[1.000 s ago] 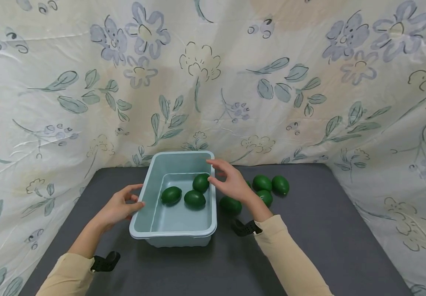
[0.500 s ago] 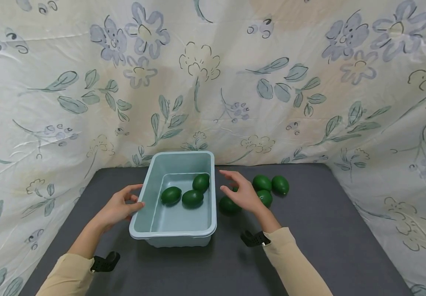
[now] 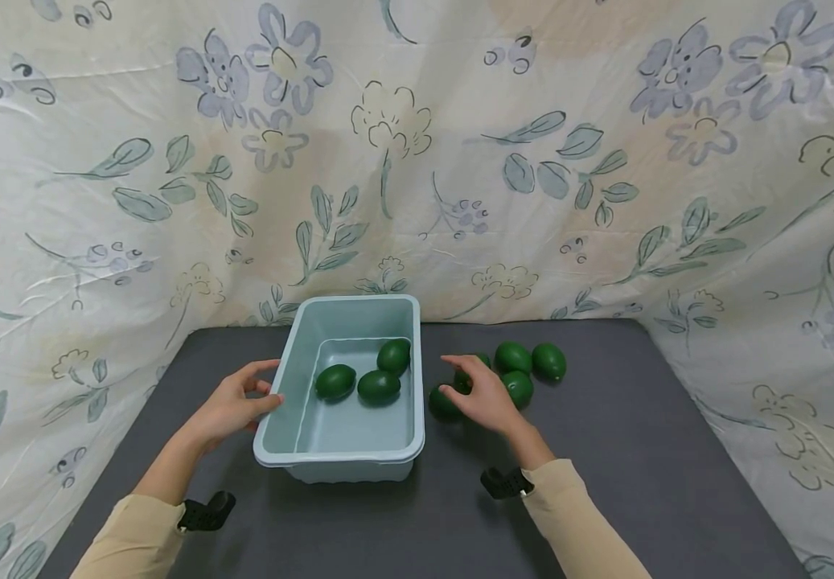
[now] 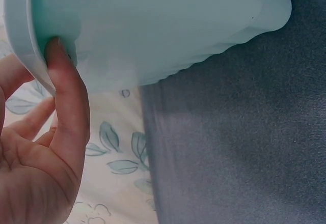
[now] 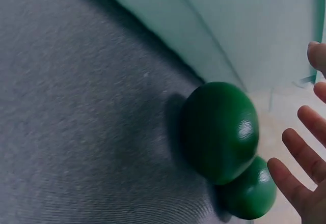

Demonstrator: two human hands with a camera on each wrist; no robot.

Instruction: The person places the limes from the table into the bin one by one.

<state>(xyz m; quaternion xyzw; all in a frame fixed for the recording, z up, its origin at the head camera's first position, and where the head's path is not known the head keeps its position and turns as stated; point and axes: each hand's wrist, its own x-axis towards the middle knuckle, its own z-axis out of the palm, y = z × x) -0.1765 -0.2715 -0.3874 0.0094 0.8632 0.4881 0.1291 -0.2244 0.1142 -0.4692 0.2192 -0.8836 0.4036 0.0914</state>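
A pale blue plastic bin (image 3: 344, 438) stands on the table, with three glossy, dark green oval fruits (image 3: 335, 382) inside. My left hand (image 3: 232, 406) grips the bin's left rim. In the left wrist view, a finger curls under the lip (image 4: 18, 30) from outside. Right of the bin, my right hand (image 3: 485, 398) hovers over more green fruits, its fingers spread and holding nothing. One fruit (image 3: 444, 404) lies beneath its thumb side, and another (image 3: 469, 371) is partly hidden behind the fingers. The right wrist view shows the nearer fruit (image 5: 220, 132) close beside the bin wall (image 5: 168, 25).
Several more green fruits (image 3: 513, 358) sit in a cluster beyond the right hand. A dark grey cloth covers the table (image 3: 641, 450). Floral fabric (image 3: 417, 161) hangs behind and along both sides. A black wrist strap (image 3: 507, 482) is worn on each arm.
My right hand has moved from over the bin's right rim, rightward and down toward the fruits outside. The front fruit in the bin shifted slightly. My left hand has stayed in place.
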